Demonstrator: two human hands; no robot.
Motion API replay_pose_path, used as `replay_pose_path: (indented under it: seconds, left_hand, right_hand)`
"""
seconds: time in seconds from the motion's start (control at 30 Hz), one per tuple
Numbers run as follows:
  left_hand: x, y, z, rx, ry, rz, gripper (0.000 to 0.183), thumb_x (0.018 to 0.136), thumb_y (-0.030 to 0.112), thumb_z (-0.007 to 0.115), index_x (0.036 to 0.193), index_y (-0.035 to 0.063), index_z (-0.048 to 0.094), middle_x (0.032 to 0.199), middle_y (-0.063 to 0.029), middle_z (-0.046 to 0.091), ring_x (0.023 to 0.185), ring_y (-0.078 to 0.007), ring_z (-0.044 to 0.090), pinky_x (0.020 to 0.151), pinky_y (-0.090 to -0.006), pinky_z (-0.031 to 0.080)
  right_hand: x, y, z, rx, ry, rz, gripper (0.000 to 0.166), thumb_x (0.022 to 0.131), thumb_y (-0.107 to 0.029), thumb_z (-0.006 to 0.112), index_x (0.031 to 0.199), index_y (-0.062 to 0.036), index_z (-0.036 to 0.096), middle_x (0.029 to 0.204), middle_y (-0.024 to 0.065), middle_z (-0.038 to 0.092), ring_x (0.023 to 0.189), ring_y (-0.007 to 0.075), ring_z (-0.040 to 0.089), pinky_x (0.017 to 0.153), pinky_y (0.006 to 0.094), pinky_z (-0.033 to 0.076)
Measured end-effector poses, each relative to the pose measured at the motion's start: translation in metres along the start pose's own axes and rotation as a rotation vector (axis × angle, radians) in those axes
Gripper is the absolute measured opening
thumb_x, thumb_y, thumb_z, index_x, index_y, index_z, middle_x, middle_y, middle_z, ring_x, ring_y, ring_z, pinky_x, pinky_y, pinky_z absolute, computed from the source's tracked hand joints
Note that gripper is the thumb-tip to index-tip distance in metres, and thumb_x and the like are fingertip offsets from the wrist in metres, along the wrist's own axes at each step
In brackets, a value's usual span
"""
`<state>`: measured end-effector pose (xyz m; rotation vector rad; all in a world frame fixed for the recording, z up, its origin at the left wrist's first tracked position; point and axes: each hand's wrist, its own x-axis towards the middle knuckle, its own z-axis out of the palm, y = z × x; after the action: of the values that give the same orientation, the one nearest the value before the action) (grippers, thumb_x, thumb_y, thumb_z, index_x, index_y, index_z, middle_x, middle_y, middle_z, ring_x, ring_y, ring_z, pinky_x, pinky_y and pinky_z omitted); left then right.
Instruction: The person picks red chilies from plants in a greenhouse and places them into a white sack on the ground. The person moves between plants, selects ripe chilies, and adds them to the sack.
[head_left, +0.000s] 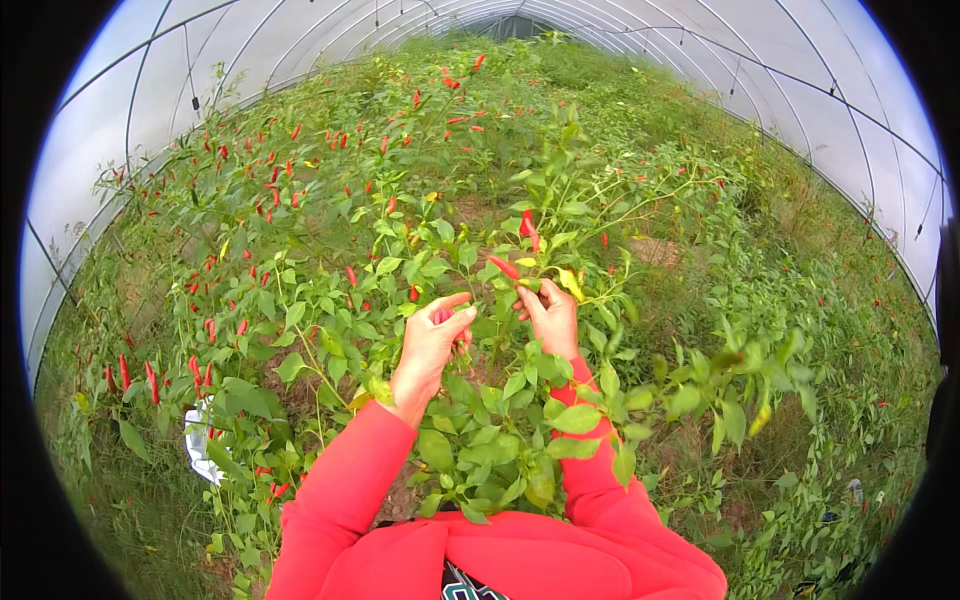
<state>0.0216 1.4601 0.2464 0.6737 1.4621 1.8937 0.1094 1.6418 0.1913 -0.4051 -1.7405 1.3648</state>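
Note:
My left hand (433, 341) is curled round several red chili peppers (460, 341), with its thumb and forefinger extended at the top. Just to its right, my right hand (553, 313) pinches the base of a red chili pepper (503, 267) between thumb and fingers. A greenish pepper (529, 284) lies at those fingertips. Above them more red chilies (529, 228) hang on the plant. A yellow leaf (571, 284) is beside my right hand. Leafy pepper branches (576, 420) partly cover my right forearm.
Pepper plants with red fruit (295, 199) spread ahead and to the left. A white plastic-like piece (201, 444) lies among leaves at the lower left. A leafy branch (697, 390) reaches out on the right. Plastic greenhouse walls on curved metal hoops (855, 112) enclose the plants.

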Motion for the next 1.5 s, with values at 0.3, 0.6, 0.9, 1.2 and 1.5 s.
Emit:
replay_pose_path:
  seconds: [0.3,0.6,0.9,1.2,1.5]
  left_hand:
    - [-0.005,0.000,-0.008,-0.225,0.053,0.050,0.019,0.092,0.023,0.065,0.100,0.0055,0.064,0.072,0.0014,0.060,0.056,-0.0047,0.052,0.045,-0.0170,0.034]
    - [-0.018,0.001,-0.043,-0.595,-0.007,-0.022,0.021,0.097,0.025,0.056,0.098,0.0041,0.056,0.076,-0.0006,0.050,0.053,-0.0053,0.040,0.041,-0.0178,0.028]
    - [-0.039,0.046,-0.013,-0.253,-0.194,0.078,0.025,0.093,0.010,0.060,0.115,-0.0006,0.058,0.088,-0.0051,0.062,0.055,-0.0044,0.051,0.046,-0.0163,0.039]
    - [-0.029,0.031,-0.012,-0.353,-0.061,0.062,0.017,0.095,0.018,0.060,0.102,0.0029,0.060,0.080,-0.0010,0.060,0.054,-0.0030,0.049,0.042,-0.0147,0.033]
    - [-0.022,0.019,-0.036,-0.536,-0.161,0.027,0.016,0.096,0.021,0.057,0.094,0.0054,0.056,0.090,-0.0059,0.057,0.050,-0.0055,0.045,0.039,-0.0167,0.031]
  right_hand:
    - [-0.039,-0.039,0.037,0.196,-0.193,-0.133,0.016,0.087,0.005,0.059,0.101,0.0022,0.066,0.082,0.0019,0.059,0.070,0.0096,0.060,0.060,0.0230,0.049]
    - [-0.035,-0.031,0.018,0.297,-0.053,-0.013,0.020,0.092,-0.007,0.062,0.110,0.0016,0.065,0.089,0.0038,0.066,0.061,0.0068,0.055,0.055,0.0232,0.048]
    - [-0.047,-0.073,0.034,0.154,-0.145,-0.183,0.023,0.097,-0.012,0.054,0.115,0.0010,0.062,0.085,0.0033,0.068,0.060,0.0069,0.052,0.055,0.0225,0.043]
    - [-0.052,-0.071,0.043,0.224,-0.195,-0.129,0.021,0.099,-0.014,0.053,0.110,0.0006,0.062,0.076,0.0066,0.068,0.050,0.0097,0.056,0.044,0.0221,0.042]
    - [-0.019,-0.055,0.011,-0.572,0.374,-0.501,0.022,0.095,-0.018,0.058,0.087,0.0017,0.063,0.093,0.0138,0.067,0.090,0.0284,0.061,0.079,0.0374,0.046]
